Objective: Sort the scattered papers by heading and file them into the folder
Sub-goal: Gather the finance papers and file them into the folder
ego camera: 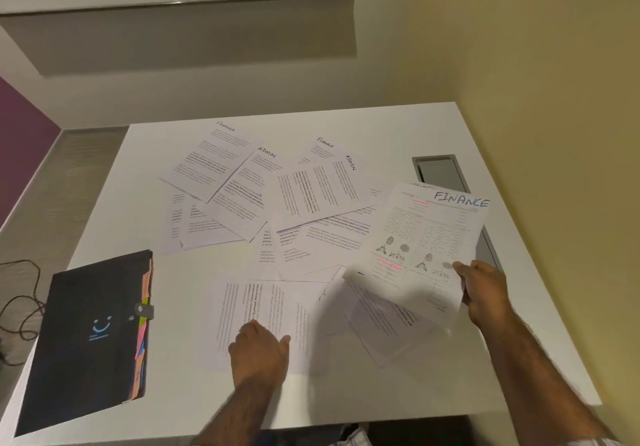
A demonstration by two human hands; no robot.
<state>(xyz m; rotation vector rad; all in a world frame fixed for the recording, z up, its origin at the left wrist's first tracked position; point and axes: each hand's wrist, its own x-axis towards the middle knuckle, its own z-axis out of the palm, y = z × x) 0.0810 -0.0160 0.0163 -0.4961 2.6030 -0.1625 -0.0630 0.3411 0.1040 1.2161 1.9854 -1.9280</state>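
Several printed papers point(304, 196) lie scattered and overlapping on the white table point(381, 127), some headed FINANCE, some ADMIN. My right hand point(485, 293) grips the lower right edge of a FINANCE sheet point(426, 238) with diagrams and pink marks, lifted off the table. My left hand point(259, 348) rests flat on a text sheet point(263, 310) near the front edge. A black expanding folder point(90, 338) with coloured tabs lies closed at the front left.
A grey cable hatch point(440, 172) is set into the table at the right, close to the yellow wall. A dark cable point(20, 307) trails on the floor left of the table. A grey ledge runs along the back wall.
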